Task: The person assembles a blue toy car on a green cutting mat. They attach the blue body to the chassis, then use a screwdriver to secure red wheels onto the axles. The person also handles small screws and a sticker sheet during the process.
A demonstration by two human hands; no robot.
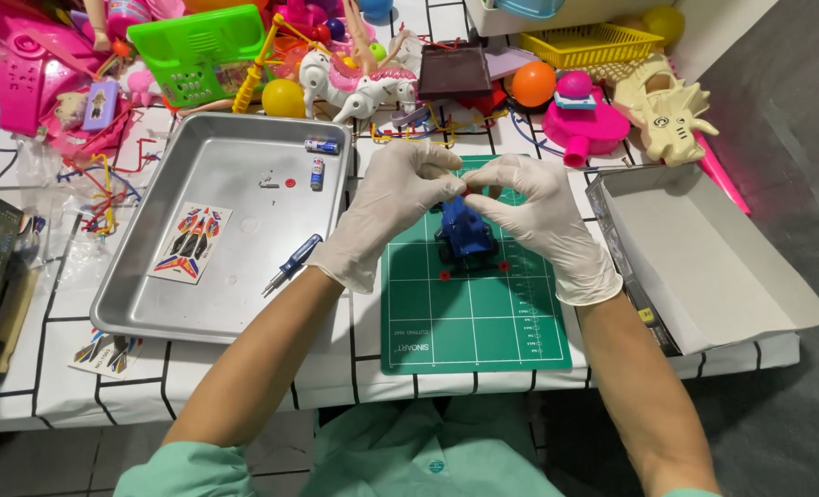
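while both gloved hands pinch the blue toy (pixel 464 235) over the green mat (pixel 474 317), keep it low. left hand (pixel 386 207) and right hand (pixel 543 216) are closed on its top; loosened parts belong in the tray (pixel 133 308).

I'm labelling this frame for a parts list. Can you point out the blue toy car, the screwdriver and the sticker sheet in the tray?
blue toy car (pixel 465 235): head view, on its blue body.
screwdriver (pixel 299 260): head view, on its blue handle.
sticker sheet (pixel 190 242): head view, on its printed middle.
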